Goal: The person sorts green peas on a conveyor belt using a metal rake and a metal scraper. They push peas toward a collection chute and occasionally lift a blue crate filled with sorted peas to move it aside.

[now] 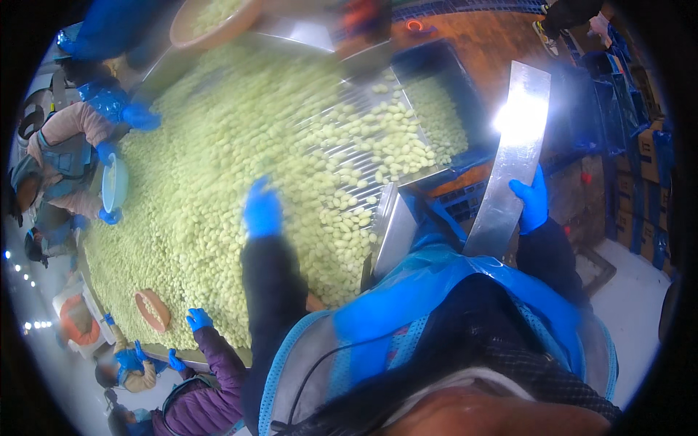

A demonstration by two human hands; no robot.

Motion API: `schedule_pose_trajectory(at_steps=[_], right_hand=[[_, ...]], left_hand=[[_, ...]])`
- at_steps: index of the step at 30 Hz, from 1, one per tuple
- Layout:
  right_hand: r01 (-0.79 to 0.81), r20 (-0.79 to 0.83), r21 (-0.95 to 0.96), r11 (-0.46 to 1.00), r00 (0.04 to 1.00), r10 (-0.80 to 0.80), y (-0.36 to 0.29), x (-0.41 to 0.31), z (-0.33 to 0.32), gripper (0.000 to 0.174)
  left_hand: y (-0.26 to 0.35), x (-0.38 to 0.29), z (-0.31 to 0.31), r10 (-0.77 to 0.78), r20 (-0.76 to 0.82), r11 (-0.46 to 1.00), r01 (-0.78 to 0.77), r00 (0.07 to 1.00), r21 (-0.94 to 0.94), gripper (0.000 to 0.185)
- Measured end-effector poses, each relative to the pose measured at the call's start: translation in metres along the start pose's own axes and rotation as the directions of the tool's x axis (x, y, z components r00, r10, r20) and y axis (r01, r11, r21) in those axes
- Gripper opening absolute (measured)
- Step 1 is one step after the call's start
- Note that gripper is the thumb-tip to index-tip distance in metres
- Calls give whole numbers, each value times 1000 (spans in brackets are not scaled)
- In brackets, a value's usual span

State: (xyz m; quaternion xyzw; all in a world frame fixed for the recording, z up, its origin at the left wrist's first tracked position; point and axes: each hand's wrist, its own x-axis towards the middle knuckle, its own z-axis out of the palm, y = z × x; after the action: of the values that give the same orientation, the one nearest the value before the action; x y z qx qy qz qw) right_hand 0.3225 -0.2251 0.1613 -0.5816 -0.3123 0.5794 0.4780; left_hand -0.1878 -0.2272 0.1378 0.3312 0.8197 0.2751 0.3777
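My left hand [263, 210], in a blue glove, is over a broad bed of pale green oval produce [212, 180], possibly beans. It is blurred, so I cannot tell whether its fingers hold anything. At the right, my gloved right hand [531, 201] grips a long flat metal plate [515, 131] by its edge, with the thumb across the face. The plate stands tilted, and a bright glare covers its upper half. Between my hands lies a slatted metal grate [360, 177] with loose pieces scattered on it.
Beyond the grate, a blue-lined bin [477, 117] holds more produce. Co-workers in blue gloves line the far left and lower left sides. A pale blue bowl [114, 182], a terracotta-coloured basket [152, 310] and a large blurred bowl [185, 32] are around the bed. Cartons [649, 185] stand far right.
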Motion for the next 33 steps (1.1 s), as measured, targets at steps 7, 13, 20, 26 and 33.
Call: schedule_pose_trajectory(at_steps=[7,13,20,26,33], right_hand=[[30,81,-16,999,996,-29,-4,-1,11,71],[-7,19,27,1000,1000,7,0,1,3,70],[-42,-38,-3,999,998,42,1,5,14,71],[-106,-74,-57,993,992,102,-3,4,14,67],[-118,-128,-123,985,986,102,2,4,7,64]], left_hand=[[-71,-125,-72,129,-252,849,25,959,528,54],[-47,66,57,590,-67,730,-496,805,470,61],[-3,108,205,552,-114,828,-527,826,193,52],[64,166,177,738,-464,653,-694,491,304,47],[77,239,189,668,-305,736,-544,678,402,72]])
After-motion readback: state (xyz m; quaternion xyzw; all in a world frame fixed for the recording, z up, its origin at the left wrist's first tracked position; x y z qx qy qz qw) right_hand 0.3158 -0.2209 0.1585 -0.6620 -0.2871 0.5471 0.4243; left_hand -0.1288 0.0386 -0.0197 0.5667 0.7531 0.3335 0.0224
